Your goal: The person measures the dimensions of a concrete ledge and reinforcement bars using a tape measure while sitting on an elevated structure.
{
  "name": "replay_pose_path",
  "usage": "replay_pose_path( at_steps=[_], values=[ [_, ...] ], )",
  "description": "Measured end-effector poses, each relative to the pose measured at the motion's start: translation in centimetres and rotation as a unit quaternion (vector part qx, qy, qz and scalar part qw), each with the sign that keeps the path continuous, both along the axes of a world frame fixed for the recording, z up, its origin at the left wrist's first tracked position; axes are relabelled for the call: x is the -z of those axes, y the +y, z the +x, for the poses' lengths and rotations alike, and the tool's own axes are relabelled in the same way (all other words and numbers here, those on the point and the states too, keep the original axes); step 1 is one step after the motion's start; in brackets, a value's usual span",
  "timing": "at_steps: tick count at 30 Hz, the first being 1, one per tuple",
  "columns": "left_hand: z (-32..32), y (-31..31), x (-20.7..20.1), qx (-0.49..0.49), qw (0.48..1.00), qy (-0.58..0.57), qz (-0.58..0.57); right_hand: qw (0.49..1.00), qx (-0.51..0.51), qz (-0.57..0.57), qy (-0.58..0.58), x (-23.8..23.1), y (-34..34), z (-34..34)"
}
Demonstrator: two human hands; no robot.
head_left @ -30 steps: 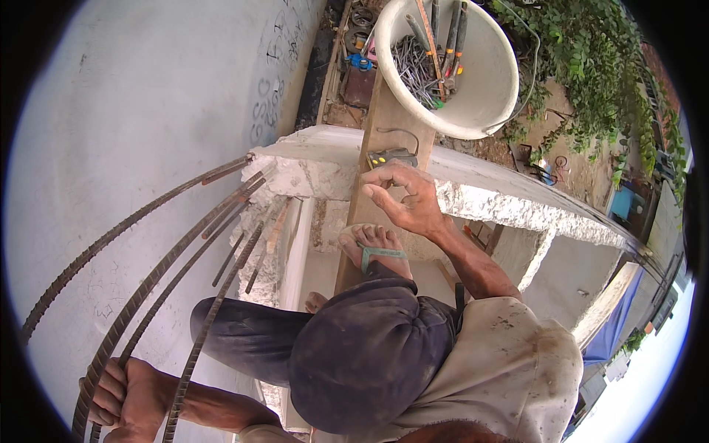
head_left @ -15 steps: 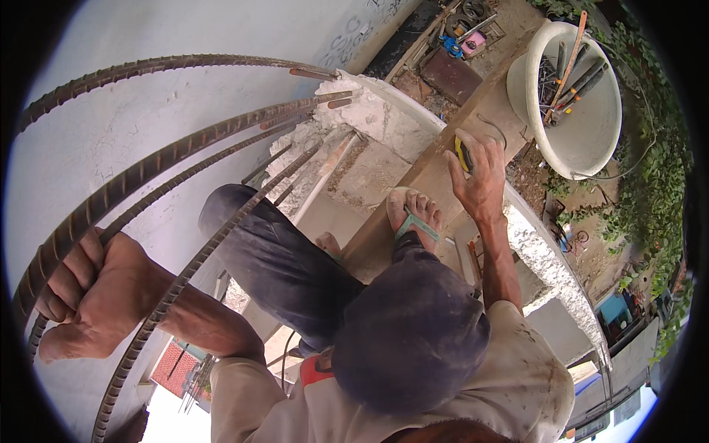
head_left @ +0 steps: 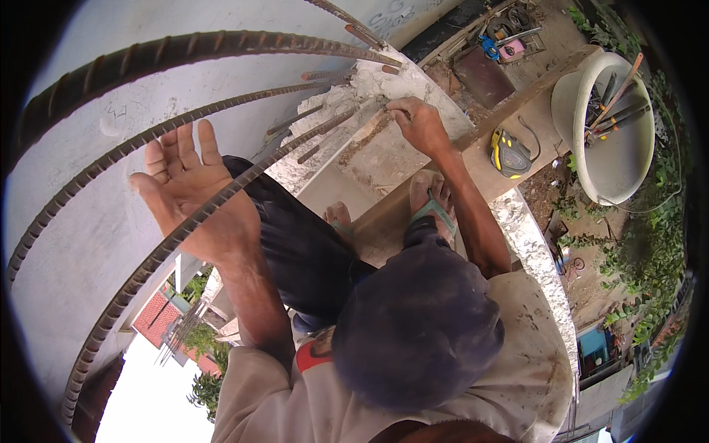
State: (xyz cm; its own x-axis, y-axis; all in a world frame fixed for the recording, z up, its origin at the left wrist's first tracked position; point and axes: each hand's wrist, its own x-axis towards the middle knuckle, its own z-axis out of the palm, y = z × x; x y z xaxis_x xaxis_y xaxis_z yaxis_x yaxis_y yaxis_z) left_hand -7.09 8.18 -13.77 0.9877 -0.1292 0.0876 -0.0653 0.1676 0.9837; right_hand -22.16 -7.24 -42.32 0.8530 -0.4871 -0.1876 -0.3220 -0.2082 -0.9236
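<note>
Both hands (head_left: 193,193) (head_left: 419,124) raised (left splayed).

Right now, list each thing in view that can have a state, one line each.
left hand: open, palm against a ribbed rebar
right hand: fingers curled at the broken concrete edge
rebars: bent, ends running into the concrete
tape measure: lying on the wooden plank, untouched
white bucket: holding tools

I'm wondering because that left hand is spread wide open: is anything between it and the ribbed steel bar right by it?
Nothing visible. The open left hand is right behind the ribbed steel bar, which crosses its heel in this view. Whether they touch cannot be told.
</note>
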Motion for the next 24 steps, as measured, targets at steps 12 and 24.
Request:
replay_pose_path(
  at_steps=[12, 24],
  values=[
    [-8.7, 2.8, 19.8, 0.181, 0.744, 0.053, 0.641, 0.999, 0.027, 0.032, 0.022, 1.8, 1.5, -1.2],
    [-5.3, 9.2, 25.3, 0.197, 0.795, 0.135, 0.558, 0.999, -0.020, 0.035, 0.004, 1.8, 1.5, -1.5]
  ],
)
